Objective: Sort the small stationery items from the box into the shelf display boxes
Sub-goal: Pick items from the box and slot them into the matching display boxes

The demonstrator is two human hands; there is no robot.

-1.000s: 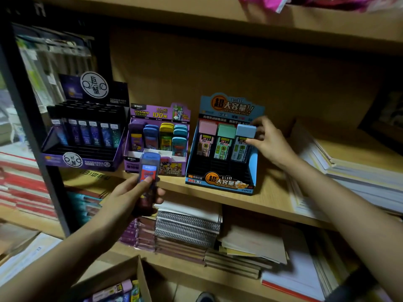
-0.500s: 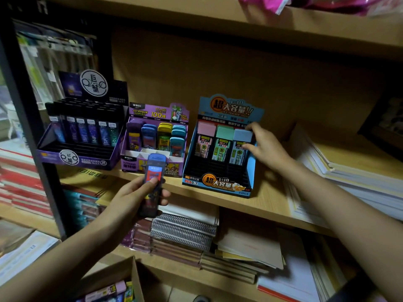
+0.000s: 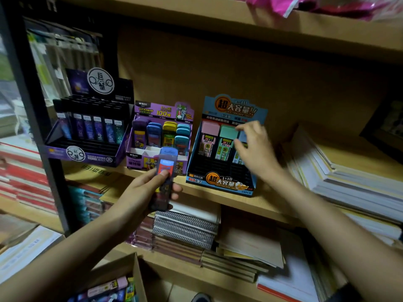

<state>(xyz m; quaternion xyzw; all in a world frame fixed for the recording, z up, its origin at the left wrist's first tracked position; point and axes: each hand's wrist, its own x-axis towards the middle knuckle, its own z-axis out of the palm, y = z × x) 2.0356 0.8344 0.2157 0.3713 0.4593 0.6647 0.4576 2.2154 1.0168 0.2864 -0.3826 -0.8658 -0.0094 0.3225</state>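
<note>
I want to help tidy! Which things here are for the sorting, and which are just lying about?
For the job: left hand holding a blue-capped case; right hand at the blue display box; purple display box; dark display box; cardboard box.
Just lying about: spiral notebooks; paper stacks.

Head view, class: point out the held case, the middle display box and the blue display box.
held case (image 3: 166, 165): head view, red label.
middle display box (image 3: 157, 111): head view, header card.
blue display box (image 3: 220, 182): head view, front panel.
</note>
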